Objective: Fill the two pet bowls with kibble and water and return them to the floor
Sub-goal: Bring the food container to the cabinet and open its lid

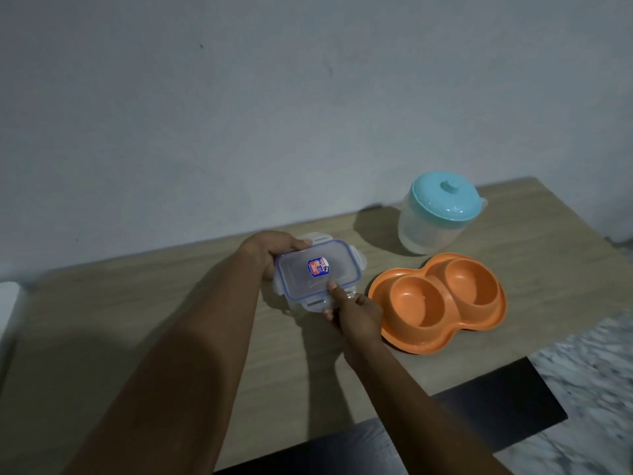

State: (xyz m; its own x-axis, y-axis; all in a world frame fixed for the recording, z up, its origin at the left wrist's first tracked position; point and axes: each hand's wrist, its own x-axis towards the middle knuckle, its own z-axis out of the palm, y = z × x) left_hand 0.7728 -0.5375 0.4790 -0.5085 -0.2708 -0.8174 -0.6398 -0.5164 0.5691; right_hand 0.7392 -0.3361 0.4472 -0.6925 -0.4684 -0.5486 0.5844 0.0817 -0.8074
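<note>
A clear rectangular container [318,273] with a blue-sealed snap lid and a small label sits on the wooden table [171,320]. My left hand [274,250] grips its far left end. My right hand [356,313] holds its near right corner, thumb pressed on the lid by a side clip. What is inside the container cannot be made out. To the right lies an orange double pet bowl [438,303], both wells empty. Behind it stands a clear jug with a teal lid [436,214].
The table stands against a pale wall [239,114]. Its right and near edges drop to a marbled floor [589,389]. A dark shape [496,399] lies under the table's near right corner. A white object [8,303] is at the far left edge.
</note>
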